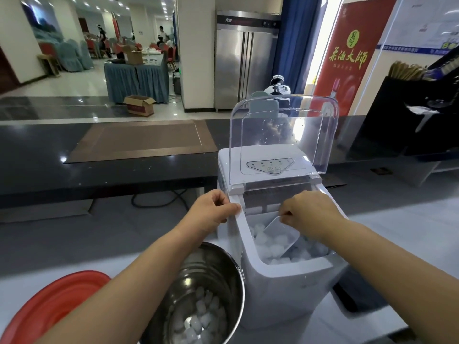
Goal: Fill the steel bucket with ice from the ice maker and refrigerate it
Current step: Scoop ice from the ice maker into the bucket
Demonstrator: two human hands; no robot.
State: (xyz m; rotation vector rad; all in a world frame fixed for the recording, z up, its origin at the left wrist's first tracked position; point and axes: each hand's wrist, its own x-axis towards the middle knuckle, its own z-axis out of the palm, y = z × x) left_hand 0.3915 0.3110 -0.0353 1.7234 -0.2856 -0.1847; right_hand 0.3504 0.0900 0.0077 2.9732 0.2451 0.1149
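A white ice maker (285,289) stands on the counter with its clear lid (280,135) raised upright. Its bin holds a heap of ice cubes (268,244). My right hand (308,214) grips the handle of a clear plastic scoop (283,235) that lies tilted in the ice. My left hand (213,212) pinches the left rim of the ice maker's opening. The steel bucket (223,271) sits just left of the machine, below my left forearm, with some ice cubes (198,316) at its bottom.
A red round basin (49,306) lies at the lower left on the white counter. Beyond is a dark counter with a brown mat (141,140). A tall steel refrigerator (246,60) stands behind. A person sits behind the lid. A black stand is at the right.
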